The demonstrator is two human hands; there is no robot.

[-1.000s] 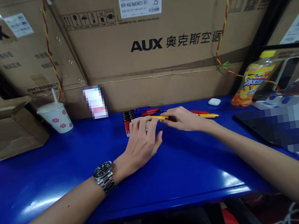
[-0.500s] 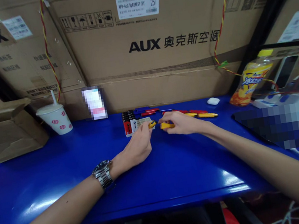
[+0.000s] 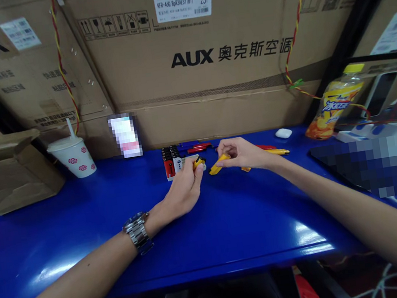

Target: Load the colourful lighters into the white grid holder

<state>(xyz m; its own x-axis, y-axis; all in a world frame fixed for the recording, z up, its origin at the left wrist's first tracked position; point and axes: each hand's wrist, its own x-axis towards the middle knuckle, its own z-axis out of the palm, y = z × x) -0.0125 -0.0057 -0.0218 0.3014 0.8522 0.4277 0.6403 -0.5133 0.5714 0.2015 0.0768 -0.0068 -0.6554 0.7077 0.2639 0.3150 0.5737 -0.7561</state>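
My left hand [image 3: 184, 188], with a steel watch on its wrist, is closed on a short yellow pen piece [image 3: 198, 162] near a small box of pen parts [image 3: 175, 165]. My right hand [image 3: 246, 153] is closed on the longer yellow pen barrel [image 3: 219, 164], tilted down to the left. The two pieces are apart, a few centimetres between them. Behind my right hand lie red and yellow pens [image 3: 272, 151] and blue and red pens [image 3: 194, 146] on the blue table [image 3: 83, 226].
A paper cup with a straw [image 3: 71, 156] and an open cardboard box [image 3: 4, 170] stand at the left. A white earbud case [image 3: 283, 132], a yellow drink bottle [image 3: 333, 104] and a dark tablet [image 3: 358, 167] sit at the right. Large cardboard cartons [image 3: 192, 60] wall the back.
A yellow pen held whole across both hands has been pulled into two pieces. My left hand closed on the short piece; my right hand tilted the barrel downward.
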